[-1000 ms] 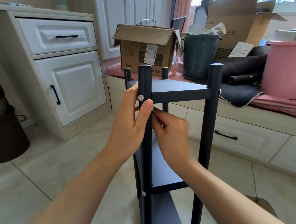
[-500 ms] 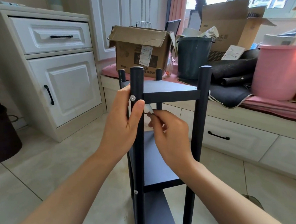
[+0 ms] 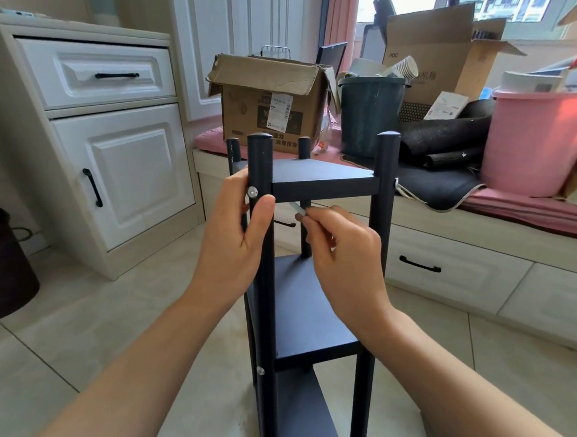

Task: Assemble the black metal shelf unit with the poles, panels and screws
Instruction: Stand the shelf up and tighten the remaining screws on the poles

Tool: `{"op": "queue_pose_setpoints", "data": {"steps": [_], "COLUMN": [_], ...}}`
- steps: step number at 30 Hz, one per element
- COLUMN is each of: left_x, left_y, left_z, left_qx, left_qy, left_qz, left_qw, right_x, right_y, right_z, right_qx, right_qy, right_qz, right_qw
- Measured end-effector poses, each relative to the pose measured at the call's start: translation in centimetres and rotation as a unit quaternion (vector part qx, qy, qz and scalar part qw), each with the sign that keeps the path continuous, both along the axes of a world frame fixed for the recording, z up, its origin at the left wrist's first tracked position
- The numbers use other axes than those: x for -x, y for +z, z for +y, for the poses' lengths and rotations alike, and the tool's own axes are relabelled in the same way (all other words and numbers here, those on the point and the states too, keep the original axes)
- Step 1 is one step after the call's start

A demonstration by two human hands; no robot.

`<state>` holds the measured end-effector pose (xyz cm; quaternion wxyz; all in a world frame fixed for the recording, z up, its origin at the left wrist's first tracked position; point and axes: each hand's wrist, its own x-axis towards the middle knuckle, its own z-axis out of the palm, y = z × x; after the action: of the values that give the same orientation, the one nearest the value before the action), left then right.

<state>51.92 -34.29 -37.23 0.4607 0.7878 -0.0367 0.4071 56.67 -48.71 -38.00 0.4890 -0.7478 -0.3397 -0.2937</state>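
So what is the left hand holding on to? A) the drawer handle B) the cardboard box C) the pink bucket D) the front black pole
D: the left hand grips the front black pole just below the silver screw, thumb across its front.

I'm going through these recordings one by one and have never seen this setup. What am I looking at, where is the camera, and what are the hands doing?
The camera sits on a person's head, looking forward and down, so both arms reach in from below. There is no robot. A black shelf unit stands on the tiled floor. The left hand grips the near left pole just below a silver screw. The right hand pinches a small silver tool, probably a hex key, under the top panel. Behind are a cardboard box, a dark bucket and a pink tub.
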Motion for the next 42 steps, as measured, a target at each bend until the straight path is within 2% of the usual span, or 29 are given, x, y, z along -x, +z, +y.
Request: {"op": "queue_pose_setpoints", "data": {"steps": [10,36,42], "left_x": [0.1,0.4,0.8], "left_y": [0.0,0.4,0.6], "left_z": [0.1,0.4,0.3], "left_qx": [-0.006,-0.010,-0.009], "left_qy": [-0.022,-0.049,-0.049], "left_qz": [0.003,0.001,0.007], "left_qw": [1.000,0.999,0.999], "right_x": [0.2,-1.5,-0.6], "right_y": [-0.2,-1.9,-1.5], "right_z": [1.1,5.3,4.3], "right_qx": [0.006,-0.099,-0.090], "right_qy": [0.024,0.033,0.068], "right_qz": [0.029,0.032,0.076], "right_qw": [0.999,0.994,0.991]}}
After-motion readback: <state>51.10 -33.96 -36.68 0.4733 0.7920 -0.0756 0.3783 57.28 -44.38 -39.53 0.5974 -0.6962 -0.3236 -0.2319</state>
